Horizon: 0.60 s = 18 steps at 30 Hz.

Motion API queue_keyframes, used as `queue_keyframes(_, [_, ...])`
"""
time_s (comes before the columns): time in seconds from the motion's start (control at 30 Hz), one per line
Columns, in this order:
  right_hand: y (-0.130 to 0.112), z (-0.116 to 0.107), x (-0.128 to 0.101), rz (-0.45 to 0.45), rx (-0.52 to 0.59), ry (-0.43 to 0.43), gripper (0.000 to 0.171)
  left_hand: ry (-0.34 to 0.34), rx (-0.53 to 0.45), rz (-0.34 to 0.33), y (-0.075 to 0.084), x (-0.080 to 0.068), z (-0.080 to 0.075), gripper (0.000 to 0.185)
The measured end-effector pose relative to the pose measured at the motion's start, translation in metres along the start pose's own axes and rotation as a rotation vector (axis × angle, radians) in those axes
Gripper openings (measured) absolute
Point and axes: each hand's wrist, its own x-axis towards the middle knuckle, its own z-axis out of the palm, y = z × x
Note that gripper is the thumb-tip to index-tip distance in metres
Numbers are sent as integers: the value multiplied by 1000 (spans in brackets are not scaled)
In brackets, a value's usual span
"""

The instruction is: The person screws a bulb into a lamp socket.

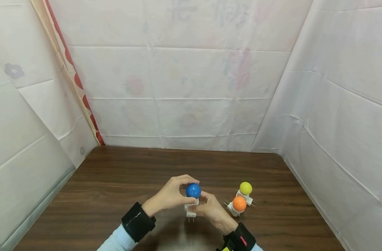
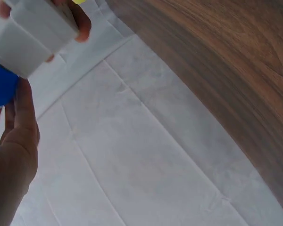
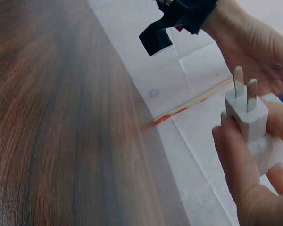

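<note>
In the head view a blue light bulb [image 1: 193,190] sits upright over a white plug-in lamp holder [image 1: 191,213], whose two metal prongs point toward the person. The left hand [image 1: 166,196] pinches the bulb between its thumb below and fingers above. From the other side, the right hand [image 1: 214,211] grips the white holder. The right wrist view shows thumb and fingers around the holder [image 3: 247,120], prongs upward. Bulb [image 2: 1,87] and holder [image 2: 33,37] meet in the left wrist view; how deep the bulb is seated cannot be told.
Right of the hands, an orange bulb [image 1: 239,203] and a yellow bulb [image 1: 245,188] stand in white plug-in holders, close together on the brown wooden table [image 1: 131,174]. White cloth walls [image 1: 184,118] enclose the table at the back and sides.
</note>
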Motion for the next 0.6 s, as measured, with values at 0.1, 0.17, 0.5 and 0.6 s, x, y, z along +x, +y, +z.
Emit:
queue_keyframes(0.1, [-1,2,0,-12,-21,34,50,60,58,11,2,-1,3,49])
queue_keyframes(0.17, [-2,2,0,-21,-36,54,50,110,99,10,4,-1,6,50])
queue_keyframes(0.5, [-6,5,1,-23,-79,138,56,349,280,-76,15,-4,23,51])
queue_keyframes(0.6, [-6,5,1,-24,-75,136,56,350,268,-71,14,-5,23,49])
